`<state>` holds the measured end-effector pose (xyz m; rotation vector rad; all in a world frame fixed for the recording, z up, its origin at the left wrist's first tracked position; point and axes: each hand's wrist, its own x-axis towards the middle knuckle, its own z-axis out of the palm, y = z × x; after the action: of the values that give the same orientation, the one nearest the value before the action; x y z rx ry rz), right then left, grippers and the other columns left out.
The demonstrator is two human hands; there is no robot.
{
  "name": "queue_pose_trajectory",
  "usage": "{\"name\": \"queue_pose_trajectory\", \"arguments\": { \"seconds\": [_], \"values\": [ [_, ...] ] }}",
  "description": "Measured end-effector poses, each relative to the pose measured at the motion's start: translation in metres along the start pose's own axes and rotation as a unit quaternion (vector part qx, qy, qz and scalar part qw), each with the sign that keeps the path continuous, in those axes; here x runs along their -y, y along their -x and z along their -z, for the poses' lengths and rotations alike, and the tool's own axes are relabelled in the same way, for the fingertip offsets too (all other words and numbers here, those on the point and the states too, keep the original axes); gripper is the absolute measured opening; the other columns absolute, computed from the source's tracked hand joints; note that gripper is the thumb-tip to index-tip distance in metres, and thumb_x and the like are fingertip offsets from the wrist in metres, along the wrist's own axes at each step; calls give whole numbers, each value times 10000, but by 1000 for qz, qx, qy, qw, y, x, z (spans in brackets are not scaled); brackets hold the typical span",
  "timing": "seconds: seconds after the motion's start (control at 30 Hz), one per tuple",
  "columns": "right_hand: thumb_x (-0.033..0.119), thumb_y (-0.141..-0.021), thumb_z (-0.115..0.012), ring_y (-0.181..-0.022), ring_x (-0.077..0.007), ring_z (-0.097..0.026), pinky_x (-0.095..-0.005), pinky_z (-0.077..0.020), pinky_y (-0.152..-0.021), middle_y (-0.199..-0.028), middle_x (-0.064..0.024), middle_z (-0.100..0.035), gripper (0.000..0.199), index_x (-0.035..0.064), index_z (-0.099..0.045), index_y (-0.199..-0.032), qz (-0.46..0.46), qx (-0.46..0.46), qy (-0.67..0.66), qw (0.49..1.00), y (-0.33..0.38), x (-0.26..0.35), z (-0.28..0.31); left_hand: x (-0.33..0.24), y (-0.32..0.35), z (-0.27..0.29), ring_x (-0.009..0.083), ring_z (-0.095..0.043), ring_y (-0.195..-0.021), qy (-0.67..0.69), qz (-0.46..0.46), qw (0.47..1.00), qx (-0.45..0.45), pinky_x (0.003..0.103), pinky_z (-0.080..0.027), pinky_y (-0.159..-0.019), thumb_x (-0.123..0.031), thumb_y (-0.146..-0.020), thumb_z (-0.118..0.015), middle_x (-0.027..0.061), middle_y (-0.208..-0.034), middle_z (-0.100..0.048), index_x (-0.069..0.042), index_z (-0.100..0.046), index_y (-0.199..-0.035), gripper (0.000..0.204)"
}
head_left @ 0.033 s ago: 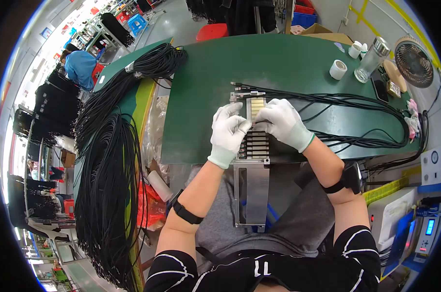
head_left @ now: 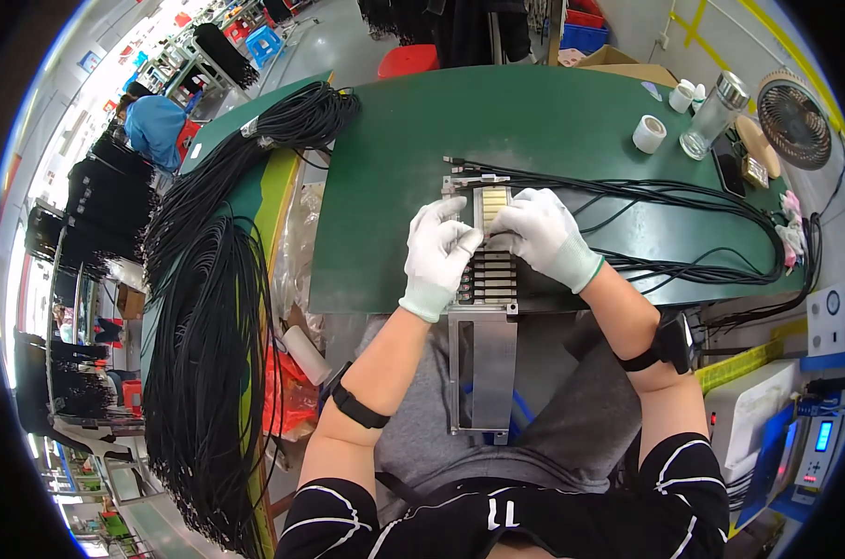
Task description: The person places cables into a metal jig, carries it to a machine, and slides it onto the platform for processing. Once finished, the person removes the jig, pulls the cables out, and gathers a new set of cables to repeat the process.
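On the green table in front of me stands a metal slotted fixture (head_left: 486,302). Several black cables (head_left: 492,275) lie side by side across its near slots, while pale yellowish slots (head_left: 494,205) show at its far end. My left hand (head_left: 435,250), in a white glove, is over the fixture's left side with thumb and forefinger pinched together; what lies between them is hidden. From the right, my gloved right hand (head_left: 539,238) reaches over the slots, its fingers closed on a short dark stretch of black cable. The tips of both hands almost meet.
Looped black cables (head_left: 683,186) with metal plugs run across the table's right side. A large cable bundle (head_left: 208,354) hangs at the left. White rolls (head_left: 648,134), a glass bottle (head_left: 711,116), a phone (head_left: 728,173) and a fan (head_left: 793,118) stand at the back right.
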<state>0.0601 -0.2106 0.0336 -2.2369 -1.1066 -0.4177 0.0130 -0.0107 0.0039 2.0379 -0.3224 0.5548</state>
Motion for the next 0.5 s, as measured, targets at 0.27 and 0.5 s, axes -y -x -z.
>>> {"name": "queue_pose_trajectory", "arguments": {
  "seconds": [0.27,0.5],
  "values": [
    [216,-767,-770,-833,-268,-604,-391,-446,-774,-792,-45,-662,169,109,-682,-864,30,-44,97,994,-1,10,-9,12,2,-1,273,-530,-1234,121,97,988,-5,379,-463,-996,-139,-869,-730,133,-1251,-648,-28,-723,-820,121],
    [217,-785,-752,-828,-245,-610,-381,-452,-776,-766,-20,-660,112,151,-711,-866,-37,-42,13,998,11,-27,15,15,-1,9,293,-590,-1123,-72,67,993,-60,382,-483,-951,-197,-878,-724,147,-1166,-684,-30,-724,-839,171]
  ]
}}
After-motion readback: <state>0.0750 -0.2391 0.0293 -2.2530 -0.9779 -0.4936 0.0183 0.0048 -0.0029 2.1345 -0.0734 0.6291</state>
